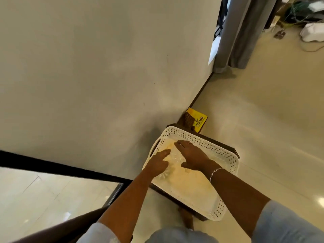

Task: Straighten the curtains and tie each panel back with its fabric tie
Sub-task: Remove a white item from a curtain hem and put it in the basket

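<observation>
I'm watching via the head cam, looking down. Both hands are reaching into a white perforated basket (210, 146) that's sitting on a dark wooden stool (228, 146) right by the wall (105, 67).

The left hand (157, 163) is lying w/ its index stretched fwd onto a clear cut-glass piece (175, 157). Its other fingers are tucking under, so I can't tell whether it's gripping anything. The right hand (192, 155) is lying palm down, fingers straight and flat over the glass and the pale yellow cloth (189, 183) covering the basket's bottom, thumb sticking out sideways. It's wide open and holding nothing. A ring (189, 143) is showing on one finger and a thin bracelet (216, 171) is sitting at the wrist. The hands are lying just beside each other w/ the glass btwn them. Light blue sleeves (284, 223) are covering the upper arms.

The grey curtain (235, 32) is hanging far off at top right by the window edge, folds bunching together, hem reaching the floor, well apart from both hands and the basket.

A yellow box (198, 120) marked "CLYMB" is lying on the floor against the skirting just beyond the stool. Further back, white stuff and cables (312, 30) are lying on the floor, too blurry to ID.
</observation>
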